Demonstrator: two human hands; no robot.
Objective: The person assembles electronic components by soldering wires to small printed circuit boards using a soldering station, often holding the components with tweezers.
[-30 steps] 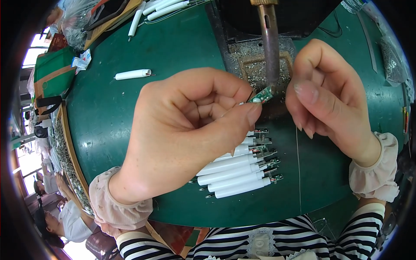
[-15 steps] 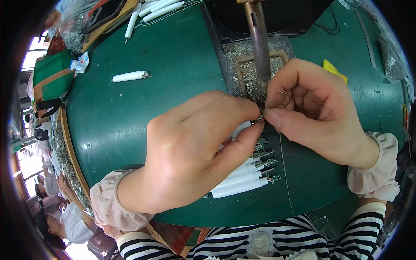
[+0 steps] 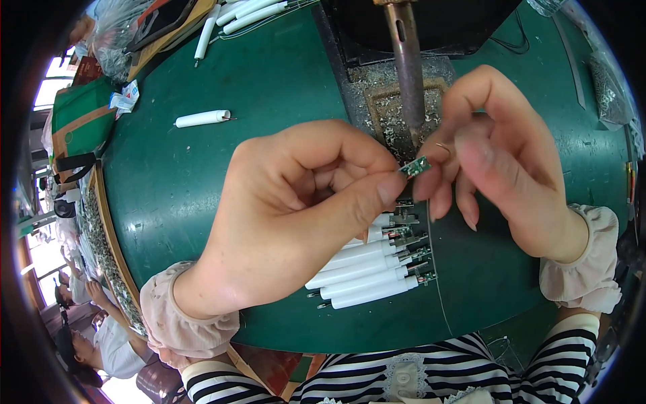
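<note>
Thumb and index finger of my left hand (image 3: 296, 209) pinch a small green circuit board (image 3: 416, 167), whose end juts out toward the right. Whatever the board may join to is hidden by the fingers. Close to it, my right hand (image 3: 505, 168) holds a thin solder wire (image 3: 442, 296) that trails down over the table's near edge. Its thumb is smeared and raised, and a short curl of wire shows by the index finger. Just above both hands hangs the tip of a soldering iron (image 3: 408, 81). Several white tubes (image 3: 373, 293) with small boards at their ends lie below my left hand.
Behind the iron's tip is a solder-spattered tray (image 3: 373, 111). One white tube (image 3: 202, 118) lies apart on the green table (image 3: 269, 87), with more tubes (image 3: 252, 17) at the far edge. A yellow piece (image 3: 515, 111) sits beyond my right hand. People sit at the left.
My left hand has turned and drawn back a little, bringing the green board into view. The right thumb has lifted and its fingers have spread. The wire has shifted slightly left.
</note>
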